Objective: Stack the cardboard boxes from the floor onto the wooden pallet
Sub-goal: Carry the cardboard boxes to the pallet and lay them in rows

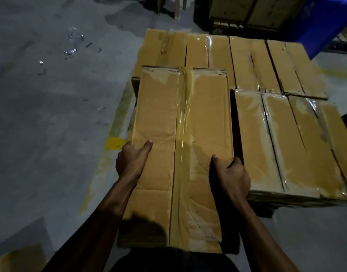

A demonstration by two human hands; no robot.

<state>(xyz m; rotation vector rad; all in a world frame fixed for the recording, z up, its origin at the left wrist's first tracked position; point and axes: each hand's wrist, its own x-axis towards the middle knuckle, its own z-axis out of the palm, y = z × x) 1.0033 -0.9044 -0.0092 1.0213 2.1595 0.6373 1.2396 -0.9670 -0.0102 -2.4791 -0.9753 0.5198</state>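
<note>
A long cardboard box (178,154) with a strip of clear tape (181,134) down its middle seam is held in the lower centre of the frame, its near end close against the body and its far end reaching over the left part of the stack. It is gripped at both long edges: the left hand (132,160) is closed on the left edge with the thumb laid flat on top, and the right hand (230,173) is closed on the right edge, thumb on top and fingers wrapped down the side — a hold probably chosen so that the long box can be steered without tipping. A first layer of boxes (267,75) is already laid in the centre and right of the frame, four side by side at the back and more in a nearer row at the right, all packed tightly, presumably to give a level bed. The wooden pallet itself is hidden beneath them; only a dark gap shows under the near row. An open slot appears to remain at the near left of the layer, and the held box is judged to be meant for it, aligned with its neighbours. The grey floor (51,114) with a yellow painted line (117,122) fills the left of the frame, and scattered shiny scraps (74,44) lie at the upper left.
</note>
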